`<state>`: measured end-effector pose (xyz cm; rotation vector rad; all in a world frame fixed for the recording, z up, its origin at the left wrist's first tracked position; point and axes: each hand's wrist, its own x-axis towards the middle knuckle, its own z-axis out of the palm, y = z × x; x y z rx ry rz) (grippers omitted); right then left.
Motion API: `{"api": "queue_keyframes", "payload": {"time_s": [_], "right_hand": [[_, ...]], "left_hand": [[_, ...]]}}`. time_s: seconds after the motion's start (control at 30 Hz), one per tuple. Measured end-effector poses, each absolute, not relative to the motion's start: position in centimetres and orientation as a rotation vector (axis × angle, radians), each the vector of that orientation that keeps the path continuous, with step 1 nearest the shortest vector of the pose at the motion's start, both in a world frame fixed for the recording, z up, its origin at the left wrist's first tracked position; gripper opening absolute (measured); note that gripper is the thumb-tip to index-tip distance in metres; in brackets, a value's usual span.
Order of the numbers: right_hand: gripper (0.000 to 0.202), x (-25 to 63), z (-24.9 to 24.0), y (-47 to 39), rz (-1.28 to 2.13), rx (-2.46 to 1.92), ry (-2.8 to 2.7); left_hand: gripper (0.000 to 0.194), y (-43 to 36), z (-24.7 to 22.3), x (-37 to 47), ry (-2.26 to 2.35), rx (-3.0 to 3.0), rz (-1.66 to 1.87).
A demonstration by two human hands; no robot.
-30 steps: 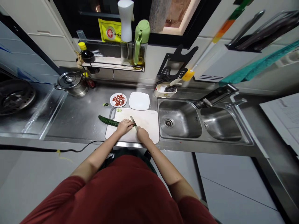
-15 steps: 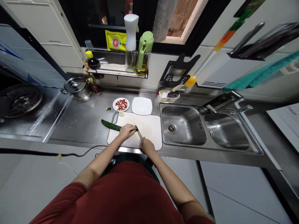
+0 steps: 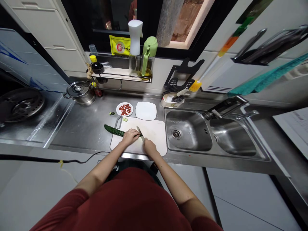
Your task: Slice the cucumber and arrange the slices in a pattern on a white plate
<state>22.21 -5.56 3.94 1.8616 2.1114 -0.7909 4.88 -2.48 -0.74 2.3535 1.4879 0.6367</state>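
Note:
A long dark green cucumber (image 3: 114, 130) lies across the left part of a white cutting board (image 3: 155, 141), its far left end past the board's edge. My left hand (image 3: 130, 137) is closed over its right end and holds it down. In my right hand (image 3: 149, 148) is a knife (image 3: 140, 133), gripped by the handle, with the blade at the cucumber's cut end, close to my left fingertips. Cucumber slices (image 3: 125, 119) rest at the board's upper left. Cut-off cucumber ends (image 3: 112, 113) sit on the counter beyond the board.
Behind the board stand a plate of red chopped pieces (image 3: 124, 109) and a white plate (image 3: 145, 111). The double sink (image 3: 190, 128) adjoins on the right. A lidded pot (image 3: 80, 93) is at the back left, below a shelf with bottles (image 3: 149, 57).
My right hand and the knife have shifted slightly up and left, so the blade tip reaches farther forward past the cucumber. My left hand stays on the cucumber.

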Motion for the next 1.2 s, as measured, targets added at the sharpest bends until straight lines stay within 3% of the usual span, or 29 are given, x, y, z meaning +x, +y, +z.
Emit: {"api": "queue_keyframes", "payload": {"time_s": [1.2], "right_hand": [[0.027, 24.7, 5.2, -9.0, -0.825, 1.803, 2.02]], "left_hand": [[0.022, -2.6, -0.4, 4.9, 1.533, 2.304, 0.591]]}}
